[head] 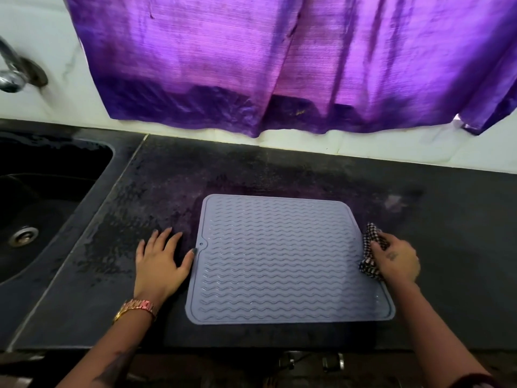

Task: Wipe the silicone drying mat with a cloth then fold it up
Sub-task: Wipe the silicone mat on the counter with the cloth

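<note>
Right hand (397, 263) is gripping the bunched checked cloth (372, 252) at the mat's right edge. Left hand (161, 263) is lying flat, fingers spread, thumb touching the grey silicone mat (279, 261), which is lying unfolded on the dark counter (279, 169).

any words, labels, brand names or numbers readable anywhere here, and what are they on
No readable text shows anywhere in this view.
Grey wavy-ribbed silicone drying mat: only moulded ridges, no brand mark visible.
Gold-coloured metal wristwatch band on the left wrist: no dial or lettering shows.
Right hand, gripping the black-and-white checked cloth: a small dark mark on its back, too small to read.
Chrome tap: blurred, nothing legible.
</note>
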The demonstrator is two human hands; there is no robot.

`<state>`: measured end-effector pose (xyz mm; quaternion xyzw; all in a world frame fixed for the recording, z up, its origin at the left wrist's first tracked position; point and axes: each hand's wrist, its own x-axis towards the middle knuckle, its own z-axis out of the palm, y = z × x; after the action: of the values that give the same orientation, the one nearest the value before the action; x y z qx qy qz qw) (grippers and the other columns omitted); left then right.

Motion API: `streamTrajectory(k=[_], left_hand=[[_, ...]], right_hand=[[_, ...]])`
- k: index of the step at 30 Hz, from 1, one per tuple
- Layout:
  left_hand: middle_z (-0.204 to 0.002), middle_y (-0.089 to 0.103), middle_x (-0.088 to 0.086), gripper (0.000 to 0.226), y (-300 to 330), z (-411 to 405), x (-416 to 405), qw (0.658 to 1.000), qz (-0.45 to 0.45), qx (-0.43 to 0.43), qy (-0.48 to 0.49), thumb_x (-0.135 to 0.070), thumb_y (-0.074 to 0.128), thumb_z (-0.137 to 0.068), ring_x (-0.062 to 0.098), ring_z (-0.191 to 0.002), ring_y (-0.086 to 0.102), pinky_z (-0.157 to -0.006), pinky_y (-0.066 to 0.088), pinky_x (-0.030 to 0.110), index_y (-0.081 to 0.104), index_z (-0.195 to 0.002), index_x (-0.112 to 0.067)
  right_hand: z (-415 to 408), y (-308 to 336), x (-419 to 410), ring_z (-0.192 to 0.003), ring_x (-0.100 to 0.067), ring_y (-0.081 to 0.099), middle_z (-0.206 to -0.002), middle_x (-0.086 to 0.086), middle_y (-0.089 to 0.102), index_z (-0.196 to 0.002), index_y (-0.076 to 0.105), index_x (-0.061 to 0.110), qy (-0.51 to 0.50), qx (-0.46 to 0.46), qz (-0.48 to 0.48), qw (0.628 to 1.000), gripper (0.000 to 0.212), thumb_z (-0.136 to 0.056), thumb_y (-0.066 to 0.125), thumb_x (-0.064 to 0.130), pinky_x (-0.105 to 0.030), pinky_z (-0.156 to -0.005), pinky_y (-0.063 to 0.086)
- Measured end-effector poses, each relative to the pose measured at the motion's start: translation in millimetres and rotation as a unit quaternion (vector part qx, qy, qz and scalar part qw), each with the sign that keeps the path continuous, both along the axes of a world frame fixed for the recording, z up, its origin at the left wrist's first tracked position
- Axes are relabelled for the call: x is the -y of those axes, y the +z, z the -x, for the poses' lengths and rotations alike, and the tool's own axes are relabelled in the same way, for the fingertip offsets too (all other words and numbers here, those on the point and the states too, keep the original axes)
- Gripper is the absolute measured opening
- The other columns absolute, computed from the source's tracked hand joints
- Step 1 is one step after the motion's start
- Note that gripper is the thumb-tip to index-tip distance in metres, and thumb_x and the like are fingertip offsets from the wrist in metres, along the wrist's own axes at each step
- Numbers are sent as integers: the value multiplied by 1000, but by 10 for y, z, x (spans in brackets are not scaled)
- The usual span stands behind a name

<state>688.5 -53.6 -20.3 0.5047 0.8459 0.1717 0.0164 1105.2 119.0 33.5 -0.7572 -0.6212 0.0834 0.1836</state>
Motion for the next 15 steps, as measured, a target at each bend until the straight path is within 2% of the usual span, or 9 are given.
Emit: streamTrajectory(k=[2, 4, 8, 10, 12, 13, 14, 15], left_hand=[[-148, 39, 5, 84, -2, -4, -5, 1000, 2, -3, 1, -68, 16, -75, 25, -142, 23, -117, 8, 44, 49, -135, -21], [-148, 39, 5, 76, -3, -2, -20, 1000, 6, -3, 3, -65, 23, -79, 25, -142, 23, -117, 8, 45, 49, -135, -21], [-149, 37, 4, 71, 11, -11, -38, 1000, 14, 0, 5, -62, 29, -80, 24, -143, 20, -117, 6, 44, 47, -136, -22], [-150, 35, 4, 71, 12, -12, -26, 1000, 17, 0, 2, -61, 28, -80, 23, -143, 19, -117, 5, 44, 46, -137, -22], [-150, 35, 4, 70, 18, -9, -18, 1000, 10, 13, -1, -59, 26, -82, 23, -143, 18, -117, 4, 43, 46, -137, -21], [-150, 36, 4, 68, 22, -8, -12, 1000, -2, 25, -1, -56, 25, -83, 24, -143, 19, -117, 4, 43, 48, -136, -21], [-149, 37, 5, 65, 24, -7, -6, 999, -18, 39, -2, -53, 24, -85, 24, -143, 21, -117, 6, 43, 50, -135, -20], [-148, 39, 5, 63, 23, -4, 1, 998, -33, 50, -3, -49, 24, -86, 24, -142, 22, -117, 7, 44, 52, -133, -19]], right_hand=[[76, 52, 91, -101, -43, 56, -114, -24, 56, -124, 59, 17, -37, -27, -22, 999, 41, -87, 61, 32, -46, -86, 46], [296, 94, 247, -101, -41, 57, -113, -24, 58, -122, 61, 15, -23, -80, -46, 995, 40, -86, 63, 31, -44, -88, 45], [1109, 94, 778, -100, -25, 59, -110, -11, 64, -118, 64, 16, 138, -201, -37, 969, 36, -84, 67, 29, -30, -85, 45], [1588, 29, 1078, -100, -19, 58, -110, -5, 63, -118, 64, 19, 217, -218, -9, 952, 36, -84, 67, 30, -19, -80, 42], [2016, -47, 1333, -99, -12, 55, -111, 1, 59, -122, 60, 24, 274, -220, 25, 936, 39, -85, 65, 34, 1, -72, 34], [2198, -81, 1440, -100, -9, 54, -113, 2, 58, -124, 59, 25, 295, -215, 37, 930, 40, -85, 63, 36, 5, -71, 31], [2351, -116, 1531, -101, -9, 54, -116, 1, 58, -125, 57, 26, 313, -209, 41, 926, 41, -86, 60, 38, 5, -74, 31], [2475, -150, 1610, -104, -12, 55, -118, 0, 57, -126, 57, 25, 329, -202, 38, 922, 41, -87, 58, 38, -2, -82, 36]])
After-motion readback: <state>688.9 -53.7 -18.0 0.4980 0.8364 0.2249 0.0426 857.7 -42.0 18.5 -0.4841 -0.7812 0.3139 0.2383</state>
